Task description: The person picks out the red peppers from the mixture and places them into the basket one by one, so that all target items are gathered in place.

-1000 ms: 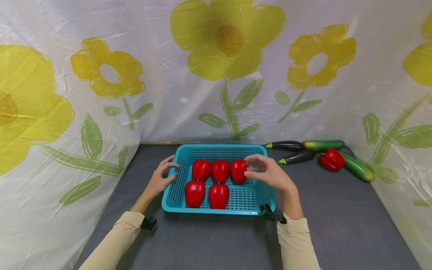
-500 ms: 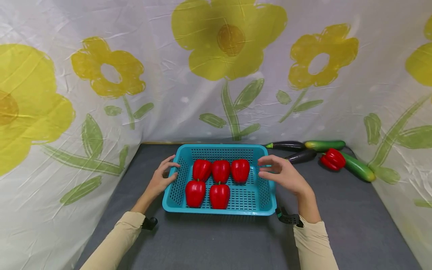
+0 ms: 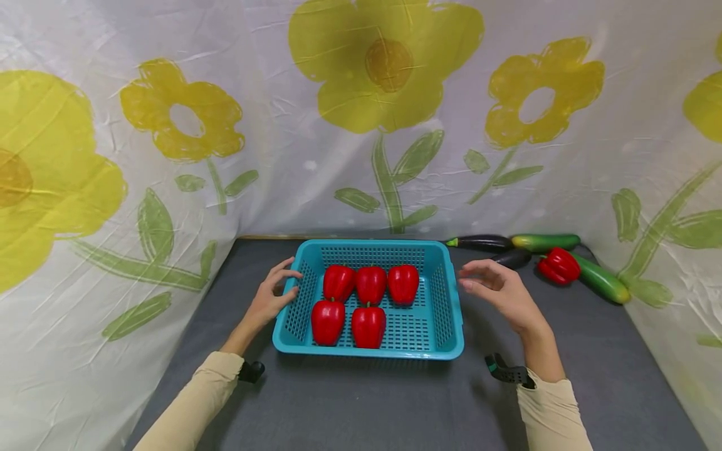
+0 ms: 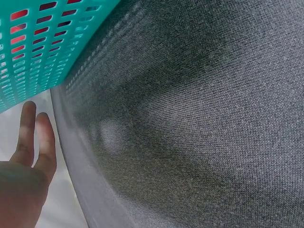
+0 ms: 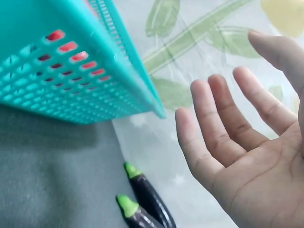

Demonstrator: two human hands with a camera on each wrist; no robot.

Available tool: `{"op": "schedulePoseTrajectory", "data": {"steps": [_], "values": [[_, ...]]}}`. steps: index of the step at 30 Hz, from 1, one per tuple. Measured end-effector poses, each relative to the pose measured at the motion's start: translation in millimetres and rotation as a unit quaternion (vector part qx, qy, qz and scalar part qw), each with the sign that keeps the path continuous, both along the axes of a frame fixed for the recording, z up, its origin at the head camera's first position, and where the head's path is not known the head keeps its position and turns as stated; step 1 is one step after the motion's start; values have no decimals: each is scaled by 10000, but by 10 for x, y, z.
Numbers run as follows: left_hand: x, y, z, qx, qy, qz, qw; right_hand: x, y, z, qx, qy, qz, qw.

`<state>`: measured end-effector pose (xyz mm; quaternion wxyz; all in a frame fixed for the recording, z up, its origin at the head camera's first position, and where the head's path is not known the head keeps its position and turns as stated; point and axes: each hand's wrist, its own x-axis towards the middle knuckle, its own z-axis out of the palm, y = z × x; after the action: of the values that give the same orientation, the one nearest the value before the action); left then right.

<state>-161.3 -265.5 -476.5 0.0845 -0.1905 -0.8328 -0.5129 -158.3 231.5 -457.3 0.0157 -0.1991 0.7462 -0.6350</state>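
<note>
A blue plastic basket [image 3: 368,354] with slotted walls stands on the dark table. Several red bell peppers [image 3: 370,285] lie in it, in a back and a front row. My left hand [image 3: 267,300] is at the basket's left rim, its thumb and a finger reaching over the edge. Two of its fingers [image 4: 46,137] extend loosely beside the outer wall in the left wrist view. Just outside the right rim hovers my right hand [image 3: 502,293], fingers spread and slightly bent; nothing is in its palm [image 5: 266,185] in the right wrist view.
At the back right lie two eggplants [image 3: 482,243], two green zucchini [image 3: 600,279] and another red bell pepper [image 3: 558,267]. My right hand partly covers the nearer eggplant. A white sheet with yellow flowers [image 3: 389,66] hangs behind and at both sides.
My right hand has moved right, from the back-row pepper at the right to outside the basket's right rim. That pepper stays in the basket. The left hand has kept its place.
</note>
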Motion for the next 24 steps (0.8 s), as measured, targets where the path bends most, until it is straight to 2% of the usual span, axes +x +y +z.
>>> {"op": "schedulePoseTrajectory", "data": {"steps": [6,20,24], "values": [[0,-9,-30,-49,7,6,10000,35,165,-82,-36,-163,-131,9998],[-29,-33,-32,-52,-70,-11,10000,65,791,-185,-67,-403,-18,9992],[-51,-52,-95,3,-12,10,10000,57,934,-221,-156,-462,-102,9988]]}}
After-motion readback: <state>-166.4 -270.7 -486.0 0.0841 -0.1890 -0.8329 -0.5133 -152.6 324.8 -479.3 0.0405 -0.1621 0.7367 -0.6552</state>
